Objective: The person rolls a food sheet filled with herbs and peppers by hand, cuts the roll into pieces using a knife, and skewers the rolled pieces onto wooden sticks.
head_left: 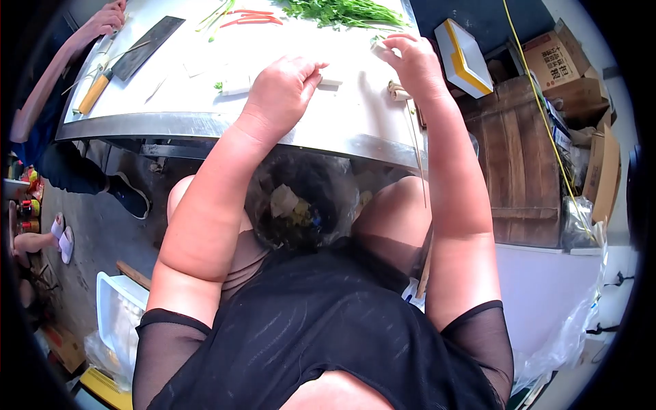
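Note:
Over the white tabletop point(184, 96), my left hand point(283, 89) is closed, thumb and fingers pressed together; whatever it may pinch is hidden. A pale flat strip point(236, 85) with a green tip lies beside and under it. My right hand point(413, 61) pinches a small pale roll with green in it point(378, 46) near the table's right side. Just below that hand are pale rolls point(398, 91) with thin skewers point(415, 140) sticking out over the table edge. Leafy green herbs point(342, 10) and red pepper strips point(253, 18) lie at the far side.
A cleaver point(147, 48) with a wooden handle lies at the left, near a co-worker's hand point(106, 20). A lined bin point(301, 205) stands below the table edge. A white and yellow container point(465, 58) and cardboard boxes point(557, 65) are at the right.

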